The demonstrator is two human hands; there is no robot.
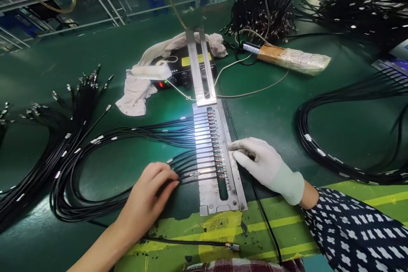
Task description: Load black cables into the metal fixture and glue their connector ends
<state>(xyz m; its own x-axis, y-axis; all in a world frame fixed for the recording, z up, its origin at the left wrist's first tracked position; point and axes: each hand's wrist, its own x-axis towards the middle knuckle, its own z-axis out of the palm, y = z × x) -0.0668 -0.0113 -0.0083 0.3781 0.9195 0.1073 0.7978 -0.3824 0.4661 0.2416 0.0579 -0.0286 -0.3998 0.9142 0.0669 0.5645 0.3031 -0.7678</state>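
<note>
the jig (208, 195) lies lengthwise on the tabletop (270, 106), its lower end by the near edge, likely for easy reach. cables (159, 127) cross its left edge side by side, tips (214, 138) at the slot; the row probably keeps them straight and apart. the bare left hand (153, 191) bends just beside that edge, thumb and fingertips closed on the nearer cables, seemingly to guide them. the gloved right hand (264, 163) reaches in over the near edge, thumb and forefinger close together at the jig's right edge, perhaps steadying it; whether it grips, i cannot tell. toward the far edge, a cloth (137, 95) drapes around a box (183, 70).
</note>
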